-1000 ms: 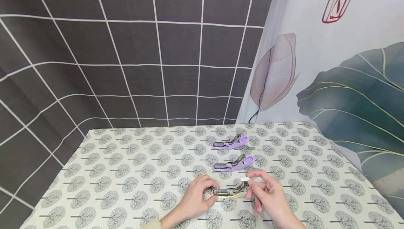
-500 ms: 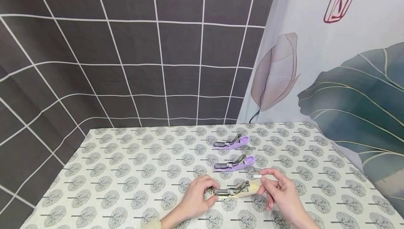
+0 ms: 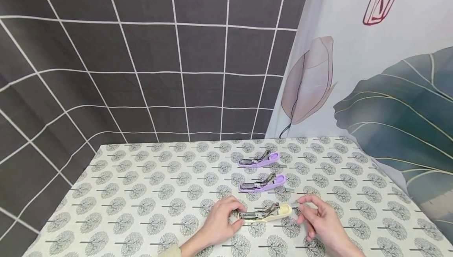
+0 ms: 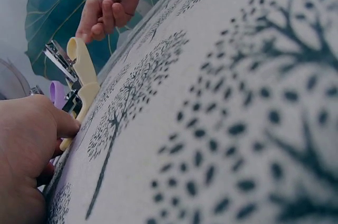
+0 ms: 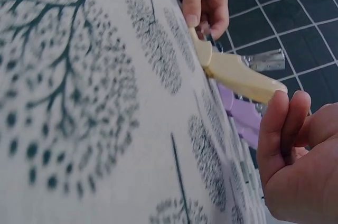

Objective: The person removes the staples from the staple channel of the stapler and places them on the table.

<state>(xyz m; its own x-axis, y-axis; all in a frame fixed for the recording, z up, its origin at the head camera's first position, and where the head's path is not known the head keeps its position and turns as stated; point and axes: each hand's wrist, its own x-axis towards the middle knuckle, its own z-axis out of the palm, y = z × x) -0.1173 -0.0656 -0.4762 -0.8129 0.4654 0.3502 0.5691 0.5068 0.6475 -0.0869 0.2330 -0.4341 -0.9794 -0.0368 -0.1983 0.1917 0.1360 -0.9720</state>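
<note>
A cream-yellow stapler (image 3: 284,210) lies on the patterned cloth, opened, its metal parts showing. My left hand (image 3: 223,217) holds its left end between thumb and fingers. By its rounded right end, my right hand (image 3: 322,219) pinches the end of a small grey strip, seemingly staples (image 3: 294,206), between thumb and index finger, low over the cloth. The left wrist view shows the yellow stapler (image 4: 84,68) tilted by the camera angle, with the left thumb against it. In the right wrist view, the right hand's curled fingers hide the strip.
Two opened purple staplers, a nearer one (image 3: 263,185) and a farther one (image 3: 260,161), lie behind the yellow one. A grey strip (image 3: 289,190) sits right of the nearer, another strip (image 3: 282,166) beside the farther. A dark gridded curtain (image 3: 198,52) hangs behind the table.
My right hand has drawn away rightward from the yellow stapler, then lowered the small strip toward the cloth at its right end. My left hand stays on the stapler.
</note>
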